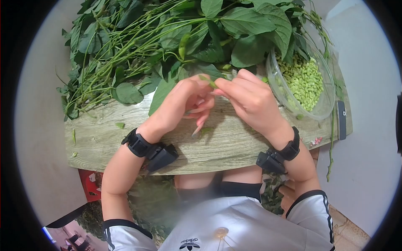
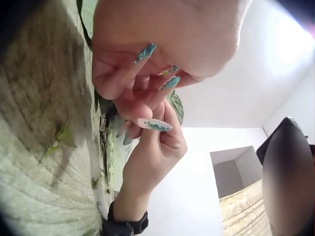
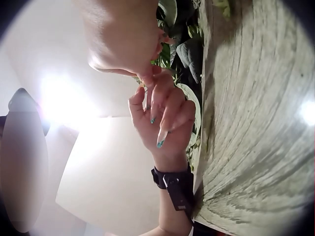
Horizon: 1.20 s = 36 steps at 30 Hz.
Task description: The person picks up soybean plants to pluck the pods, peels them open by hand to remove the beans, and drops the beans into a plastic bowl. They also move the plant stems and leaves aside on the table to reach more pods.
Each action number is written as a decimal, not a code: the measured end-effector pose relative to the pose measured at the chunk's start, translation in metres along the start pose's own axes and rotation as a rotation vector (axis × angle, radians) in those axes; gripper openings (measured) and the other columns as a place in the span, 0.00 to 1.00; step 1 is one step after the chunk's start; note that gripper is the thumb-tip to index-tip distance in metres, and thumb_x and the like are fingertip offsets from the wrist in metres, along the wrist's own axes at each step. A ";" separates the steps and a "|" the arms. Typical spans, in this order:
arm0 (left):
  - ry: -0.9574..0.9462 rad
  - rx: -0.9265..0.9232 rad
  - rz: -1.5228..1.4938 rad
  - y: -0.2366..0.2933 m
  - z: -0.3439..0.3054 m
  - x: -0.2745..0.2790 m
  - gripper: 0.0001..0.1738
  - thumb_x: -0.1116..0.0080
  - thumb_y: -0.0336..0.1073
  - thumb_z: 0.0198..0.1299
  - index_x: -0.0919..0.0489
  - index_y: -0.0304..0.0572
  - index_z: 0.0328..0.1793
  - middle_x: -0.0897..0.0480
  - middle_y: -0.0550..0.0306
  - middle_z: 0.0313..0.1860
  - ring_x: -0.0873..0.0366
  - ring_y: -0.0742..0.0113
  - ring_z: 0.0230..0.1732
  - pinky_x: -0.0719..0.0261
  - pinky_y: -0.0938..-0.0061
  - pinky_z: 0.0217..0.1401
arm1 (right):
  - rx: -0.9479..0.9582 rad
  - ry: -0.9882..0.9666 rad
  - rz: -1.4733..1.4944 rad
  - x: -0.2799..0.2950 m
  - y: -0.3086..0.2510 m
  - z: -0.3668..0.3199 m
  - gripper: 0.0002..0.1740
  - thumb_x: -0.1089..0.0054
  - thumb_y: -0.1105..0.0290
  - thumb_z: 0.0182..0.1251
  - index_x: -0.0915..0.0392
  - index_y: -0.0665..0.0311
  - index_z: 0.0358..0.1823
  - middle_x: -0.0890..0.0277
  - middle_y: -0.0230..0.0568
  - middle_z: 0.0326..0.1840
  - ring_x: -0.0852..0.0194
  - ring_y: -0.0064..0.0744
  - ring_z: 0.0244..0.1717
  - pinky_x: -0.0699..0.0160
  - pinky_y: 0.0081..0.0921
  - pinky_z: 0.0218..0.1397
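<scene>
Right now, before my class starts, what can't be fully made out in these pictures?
Green piece: head view; too small to identify, one end covered by the right hand.
Bowl: head view; far side hidden by leaves.
Left arm: right wrist view; cut off by the bottom edge.
Red item: head view; partly hidden by the table.

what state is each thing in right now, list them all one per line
Green pod: pinched between both hands; too small to tell if split
Left hand: fingers bent, pinching the green pod
Right hand: fingers curled, pinching the green pod
Tub: uncovered, partly filled
Beans: shelled, loose in the tub
Plants: heaped, leaves attached
Wrist straps: fastened round both wrists
</scene>
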<state>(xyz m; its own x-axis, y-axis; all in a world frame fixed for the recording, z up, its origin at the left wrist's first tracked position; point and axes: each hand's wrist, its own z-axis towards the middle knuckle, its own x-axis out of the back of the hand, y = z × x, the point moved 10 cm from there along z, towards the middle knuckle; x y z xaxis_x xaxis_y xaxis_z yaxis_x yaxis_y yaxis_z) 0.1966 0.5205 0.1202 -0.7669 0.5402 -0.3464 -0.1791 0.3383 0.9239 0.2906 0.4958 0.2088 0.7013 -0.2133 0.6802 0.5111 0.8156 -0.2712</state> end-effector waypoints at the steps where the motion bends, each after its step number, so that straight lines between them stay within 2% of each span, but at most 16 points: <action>1: -0.004 0.009 -0.018 -0.001 0.000 -0.001 0.16 0.63 0.50 0.72 0.31 0.47 0.46 0.37 0.61 0.19 0.33 0.65 0.14 0.29 0.71 0.15 | -0.002 0.000 -0.001 0.000 0.000 0.000 0.14 0.31 0.75 0.55 0.18 0.63 0.45 0.29 0.35 0.24 0.30 0.36 0.30 0.26 0.32 0.32; 10: 0.035 0.056 0.018 0.001 -0.004 -0.005 0.18 0.62 0.52 0.72 0.32 0.46 0.47 0.35 0.60 0.21 0.35 0.67 0.12 0.34 0.77 0.17 | -0.001 -0.015 -0.023 0.002 -0.001 0.000 0.14 0.32 0.76 0.54 0.18 0.63 0.44 0.29 0.35 0.24 0.29 0.35 0.31 0.25 0.31 0.33; 20: 0.053 0.064 0.067 -0.002 -0.003 -0.002 0.16 0.64 0.48 0.74 0.32 0.45 0.47 0.34 0.61 0.21 0.36 0.69 0.11 0.34 0.77 0.17 | 0.006 -0.028 -0.029 0.000 -0.001 -0.001 0.13 0.33 0.76 0.53 0.19 0.64 0.42 0.30 0.35 0.25 0.29 0.35 0.32 0.25 0.31 0.33; 22: 0.075 0.033 0.094 0.000 -0.003 0.000 0.16 0.62 0.46 0.73 0.33 0.39 0.45 0.34 0.64 0.22 0.31 0.73 0.15 0.35 0.79 0.16 | 0.006 -0.033 -0.037 -0.001 -0.001 0.000 0.13 0.33 0.76 0.53 0.19 0.64 0.42 0.30 0.35 0.25 0.29 0.35 0.32 0.25 0.31 0.33; 29: 0.073 0.008 0.155 -0.005 -0.003 -0.003 0.17 0.61 0.47 0.74 0.31 0.40 0.43 0.33 0.63 0.22 0.31 0.73 0.15 0.35 0.79 0.17 | 0.031 -0.056 -0.025 -0.006 -0.008 0.000 0.11 0.34 0.76 0.54 0.19 0.65 0.40 0.31 0.36 0.26 0.31 0.36 0.34 0.25 0.32 0.34; 32: 0.038 0.084 0.063 -0.013 -0.003 -0.010 0.18 0.62 0.48 0.74 0.30 0.42 0.43 0.31 0.63 0.22 0.31 0.73 0.15 0.37 0.80 0.18 | 0.026 -0.049 0.026 0.000 -0.007 0.002 0.11 0.34 0.77 0.53 0.19 0.65 0.40 0.31 0.36 0.26 0.31 0.36 0.34 0.25 0.32 0.34; 34: 0.072 0.073 0.180 0.001 -0.005 -0.012 0.20 0.62 0.50 0.74 0.30 0.42 0.40 0.29 0.62 0.22 0.31 0.74 0.16 0.38 0.82 0.18 | 0.007 -0.052 0.055 0.002 -0.003 0.004 0.11 0.35 0.77 0.53 0.19 0.65 0.40 0.31 0.36 0.26 0.31 0.37 0.34 0.25 0.32 0.35; 36: 0.022 0.041 0.122 -0.002 -0.005 -0.007 0.21 0.62 0.50 0.74 0.30 0.42 0.37 0.29 0.62 0.22 0.31 0.74 0.16 0.38 0.82 0.18 | 0.024 -0.019 0.051 0.011 0.001 0.005 0.11 0.34 0.76 0.54 0.19 0.65 0.40 0.29 0.36 0.27 0.30 0.38 0.35 0.25 0.33 0.37</action>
<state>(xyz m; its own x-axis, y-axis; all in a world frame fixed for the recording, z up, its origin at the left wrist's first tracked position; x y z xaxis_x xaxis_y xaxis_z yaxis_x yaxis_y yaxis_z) 0.1991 0.5123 0.1221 -0.7947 0.5627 -0.2277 -0.0585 0.3024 0.9514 0.2964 0.4965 0.2197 0.7168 -0.1608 0.6784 0.4624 0.8379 -0.2900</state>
